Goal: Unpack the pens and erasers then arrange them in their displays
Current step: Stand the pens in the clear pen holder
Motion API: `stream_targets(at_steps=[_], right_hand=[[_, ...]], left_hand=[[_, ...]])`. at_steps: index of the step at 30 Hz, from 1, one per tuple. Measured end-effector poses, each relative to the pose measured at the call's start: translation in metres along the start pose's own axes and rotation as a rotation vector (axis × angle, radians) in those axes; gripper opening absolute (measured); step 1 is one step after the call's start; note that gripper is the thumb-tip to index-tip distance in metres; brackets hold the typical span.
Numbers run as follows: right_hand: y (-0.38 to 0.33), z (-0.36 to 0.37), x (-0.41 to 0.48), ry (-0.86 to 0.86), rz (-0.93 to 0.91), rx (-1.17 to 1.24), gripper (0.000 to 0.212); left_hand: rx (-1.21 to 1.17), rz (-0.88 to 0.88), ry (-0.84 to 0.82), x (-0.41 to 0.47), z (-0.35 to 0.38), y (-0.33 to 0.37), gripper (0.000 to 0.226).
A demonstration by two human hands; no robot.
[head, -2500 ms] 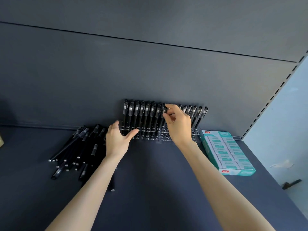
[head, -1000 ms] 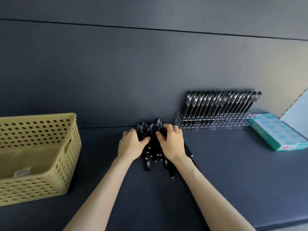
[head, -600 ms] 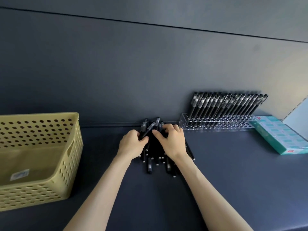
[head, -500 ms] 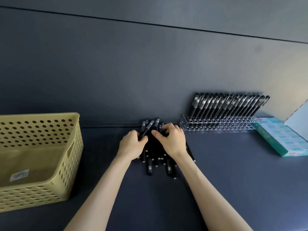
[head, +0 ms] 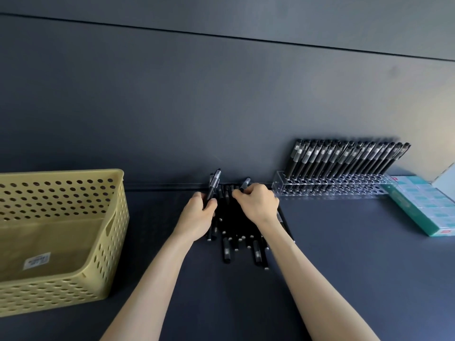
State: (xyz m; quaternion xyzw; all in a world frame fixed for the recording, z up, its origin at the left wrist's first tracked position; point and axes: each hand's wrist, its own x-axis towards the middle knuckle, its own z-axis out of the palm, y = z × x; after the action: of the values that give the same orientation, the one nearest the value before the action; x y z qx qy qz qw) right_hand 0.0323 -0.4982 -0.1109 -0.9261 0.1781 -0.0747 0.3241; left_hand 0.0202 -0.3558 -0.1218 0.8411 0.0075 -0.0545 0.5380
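On a dark shelf (head: pixel 357 262), both hands work at a heap of loose black pens (head: pixel 234 232) lying against the back panel (head: pixel 197 107). The left hand (head: pixel 197 216) grips one pen (head: pixel 213 185) that is tilted up out of the heap. The right hand (head: pixel 258 205) has its fingers curled round another pen (head: pixel 245 183), whose cap sticks out above them. Just to the right stands a clear display rack (head: pixel 327 190) holding a leaning row of pens (head: pixel 344 158), with a teal eraser box (head: pixel 418 205) beside it. A yellow perforated basket (head: pixel 61 174) sits well to the left.
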Motion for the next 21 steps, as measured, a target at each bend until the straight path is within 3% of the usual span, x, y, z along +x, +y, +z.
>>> stream_targets(at_steps=[6, 10, 18, 21], right_hand=[[0.003, -0.013, -0.001, -0.03, 0.065, 0.494, 0.021], [0.011, -0.037, -0.007, -0.122, -0.056, 0.732, 0.009], [0.05, -0.106, -0.01, -0.236, -0.204, 0.998, 0.012], [0.077, -0.134, -0.006, -0.26, -0.249, 1.0, 0.012]], left_hand=[[-0.16, 0.044, 0.033, -0.001, -0.001, -0.001, 0.024], [-0.251, 0.144, 0.0, -0.011, 0.006, 0.015, 0.024], [-0.48, 0.131, -0.176, -0.037, 0.06, 0.062, 0.027], [-0.471, 0.13, -0.236, -0.045, 0.092, 0.077, 0.015]])
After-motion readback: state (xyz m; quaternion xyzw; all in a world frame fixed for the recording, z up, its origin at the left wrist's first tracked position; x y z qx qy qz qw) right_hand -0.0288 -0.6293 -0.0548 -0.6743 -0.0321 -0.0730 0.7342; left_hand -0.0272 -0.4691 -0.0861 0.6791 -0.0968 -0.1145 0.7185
